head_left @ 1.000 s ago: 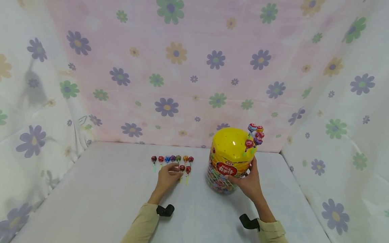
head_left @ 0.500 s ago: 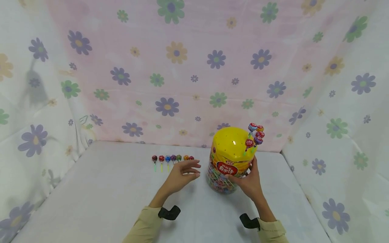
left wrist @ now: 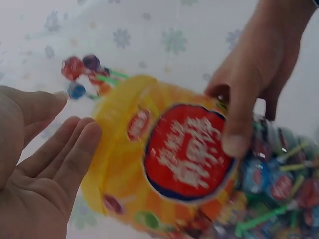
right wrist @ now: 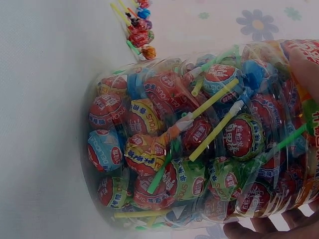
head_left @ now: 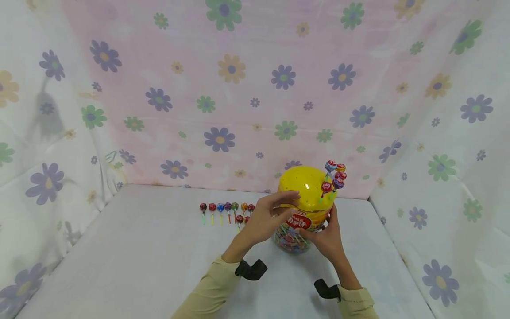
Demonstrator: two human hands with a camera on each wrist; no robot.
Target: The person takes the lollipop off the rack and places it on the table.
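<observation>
A clear plastic jar (head_left: 291,243) full of wrapped lollipops stands on the white table, its yellow lid (head_left: 299,179) on top. My right hand (head_left: 326,241) grips the jar's right side, thumb across the front near the red label (left wrist: 187,152). Several lollipops (head_left: 326,187) stick up from the lid's right side. At the lid's left front is my left hand (head_left: 264,218), fingers extended and thumb apart. In the left wrist view that hand (left wrist: 45,159) holds nothing; whether its fingertips touch the lid I cannot tell.
Left of the jar, several lollipops (head_left: 220,208) lie side by side in a row on the white table (head_left: 143,257). A shorter second row (head_left: 239,219) lies in front, partly covered by my left hand. Flower-print cloth (head_left: 239,102) hangs behind and at both sides.
My left hand has left the short front row of lollipops and moved right and up to the jar's lid. The right hand and the jar stay in place.
</observation>
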